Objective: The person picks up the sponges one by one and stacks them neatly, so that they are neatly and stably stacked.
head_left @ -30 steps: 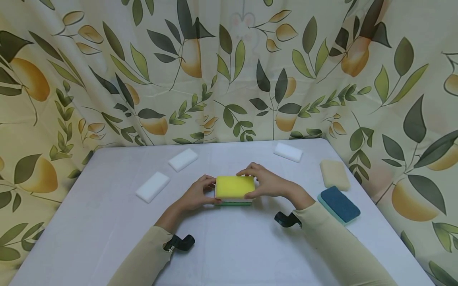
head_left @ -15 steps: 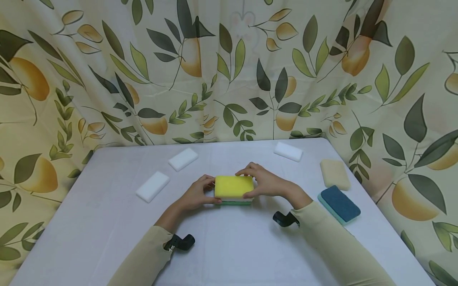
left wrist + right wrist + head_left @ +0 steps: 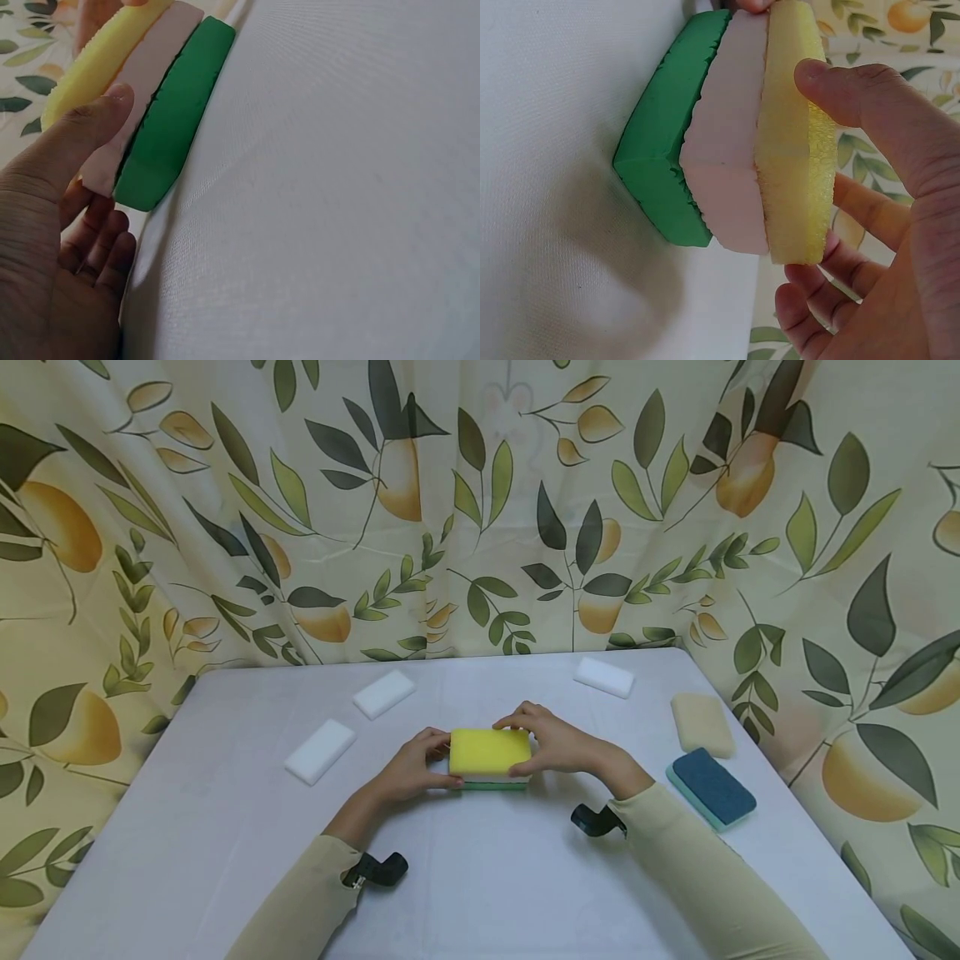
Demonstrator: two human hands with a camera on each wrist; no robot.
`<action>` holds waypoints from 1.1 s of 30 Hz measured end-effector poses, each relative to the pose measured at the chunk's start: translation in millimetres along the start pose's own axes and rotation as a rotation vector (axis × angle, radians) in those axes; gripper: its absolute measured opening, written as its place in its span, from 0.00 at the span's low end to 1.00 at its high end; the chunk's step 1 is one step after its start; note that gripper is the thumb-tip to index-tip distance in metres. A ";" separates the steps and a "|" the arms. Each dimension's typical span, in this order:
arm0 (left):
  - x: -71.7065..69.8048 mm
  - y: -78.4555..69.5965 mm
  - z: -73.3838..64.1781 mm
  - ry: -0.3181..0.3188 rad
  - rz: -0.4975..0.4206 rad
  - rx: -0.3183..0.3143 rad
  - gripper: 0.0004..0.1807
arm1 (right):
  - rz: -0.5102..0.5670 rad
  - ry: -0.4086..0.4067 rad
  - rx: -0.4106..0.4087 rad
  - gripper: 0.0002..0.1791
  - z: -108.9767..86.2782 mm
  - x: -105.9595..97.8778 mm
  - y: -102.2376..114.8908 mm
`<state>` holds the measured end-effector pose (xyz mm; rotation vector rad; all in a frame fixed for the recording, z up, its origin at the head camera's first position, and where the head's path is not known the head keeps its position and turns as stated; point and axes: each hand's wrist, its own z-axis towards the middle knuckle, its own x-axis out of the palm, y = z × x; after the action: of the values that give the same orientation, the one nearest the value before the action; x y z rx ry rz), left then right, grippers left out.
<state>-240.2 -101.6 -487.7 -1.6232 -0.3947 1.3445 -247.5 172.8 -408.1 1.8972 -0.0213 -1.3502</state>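
Note:
Three block sponges are stacked flat near the middle of the table. A green sponge (image 3: pixel 169 124) lies at the bottom, a pale pink sponge (image 3: pixel 724 142) in between, and a yellow sponge (image 3: pixel 490 750) on top. From the left side, my left hand (image 3: pixel 412 767) grips the stack, its thumb on the pale pink sponge's front edge and its fingers behind. My right hand (image 3: pixel 558 742) pinches the yellow sponge's right end, thumb in front and fingertips at the back. In the right wrist view, the layers' ends sit roughly in line.
Two white blocks (image 3: pixel 320 752) (image 3: pixel 384 695) lie at the left, and another white block (image 3: pixel 603 678) at the back right. On the right, a beige sponge (image 3: pixel 702 727) lies beyond a dark-blue-topped sponge (image 3: pixel 712 787). A patterned curtain (image 3: pixel 480 527) hangs behind the white-covered table (image 3: pixel 480 877).
My right hand and the yellow sponge have shifted very slightly left since a second ago. My left hand keeps its hold on the stack's left end.

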 end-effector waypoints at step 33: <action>-8.6 -31.7 13.7 0.008 0.046 0.062 0.48 | 0.007 -0.006 -0.032 0.37 0.2 2.1 -3.5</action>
<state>-245.4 -86.1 -456.0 -1.5942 -0.3099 1.3711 -248.2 174.3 -411.8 1.8648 -0.0102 -1.3440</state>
